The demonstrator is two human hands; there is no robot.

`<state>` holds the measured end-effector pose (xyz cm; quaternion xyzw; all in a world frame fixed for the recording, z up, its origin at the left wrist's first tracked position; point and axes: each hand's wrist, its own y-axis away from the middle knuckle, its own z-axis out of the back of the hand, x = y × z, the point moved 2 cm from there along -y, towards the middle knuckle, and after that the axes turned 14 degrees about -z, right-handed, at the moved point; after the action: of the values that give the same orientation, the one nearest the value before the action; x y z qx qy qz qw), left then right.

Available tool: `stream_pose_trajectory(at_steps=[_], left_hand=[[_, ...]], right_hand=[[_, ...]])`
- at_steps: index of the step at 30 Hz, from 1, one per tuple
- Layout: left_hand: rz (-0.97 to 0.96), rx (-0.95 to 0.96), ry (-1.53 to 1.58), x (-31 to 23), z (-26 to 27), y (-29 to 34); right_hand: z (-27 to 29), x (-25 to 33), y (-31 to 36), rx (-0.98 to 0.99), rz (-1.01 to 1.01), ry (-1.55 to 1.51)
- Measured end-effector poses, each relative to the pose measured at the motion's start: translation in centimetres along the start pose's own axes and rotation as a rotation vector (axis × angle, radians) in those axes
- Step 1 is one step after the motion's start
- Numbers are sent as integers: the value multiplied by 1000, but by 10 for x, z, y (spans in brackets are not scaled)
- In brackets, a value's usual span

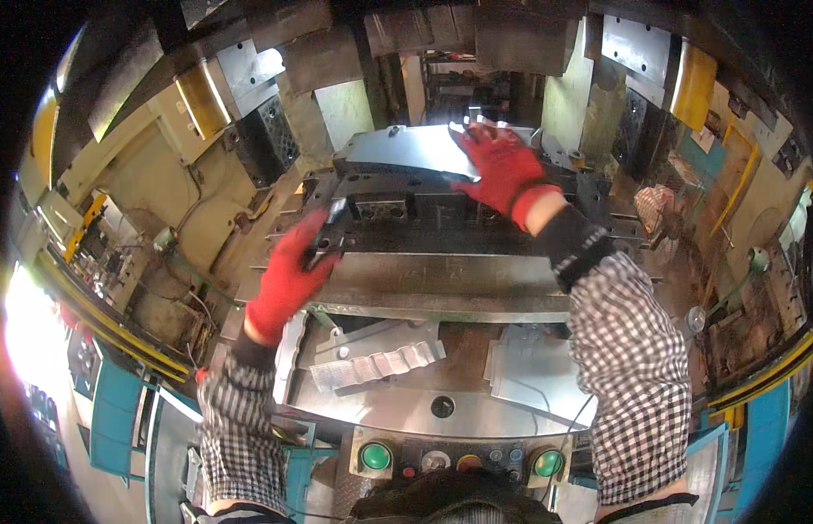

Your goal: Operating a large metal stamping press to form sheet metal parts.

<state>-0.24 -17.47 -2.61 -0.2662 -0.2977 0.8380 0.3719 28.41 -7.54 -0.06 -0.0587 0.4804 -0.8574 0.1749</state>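
A shiny flat sheet metal blank [406, 149] lies over the far part of a dark press die [450, 217]. My right hand [504, 168], in a red glove, is at the right part of the blank. Its fingers reach over the top and the thumb sits at the near edge, gripping it; the contact is partly hidden. My left hand [293, 275], also red-gloved and somewhat blurred, hovers over the left front of the die. Its fingers are stretched out with the thumb apart, and nothing shows in them.
Nearer me, a ridged metal strip [378, 366] and flat grey sheets [533, 371] lie on the bed. Along the front edge runs a control panel with a green button [375, 456] at left and another [546, 463] at right. Yellow guide posts [203, 100] flank the press.
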Motion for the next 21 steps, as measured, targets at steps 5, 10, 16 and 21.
stream_pose_trajectory(at_steps=[5, 10, 16, 21], left_hand=[[512, 67, 174, 12, 8, 178], [956, 145, 196, 21, -30, 390], [1541, 217, 862, -40, -127, 435], [1080, 426, 396, -54, -152, 425]], right_hand=[[125, 12, 73, -20, -189, -264], [211, -58, 283, -183, -989, -222], [189, -55, 688, 162, -1899, -324], [123, 16, 679, 929, -1723, -432]])
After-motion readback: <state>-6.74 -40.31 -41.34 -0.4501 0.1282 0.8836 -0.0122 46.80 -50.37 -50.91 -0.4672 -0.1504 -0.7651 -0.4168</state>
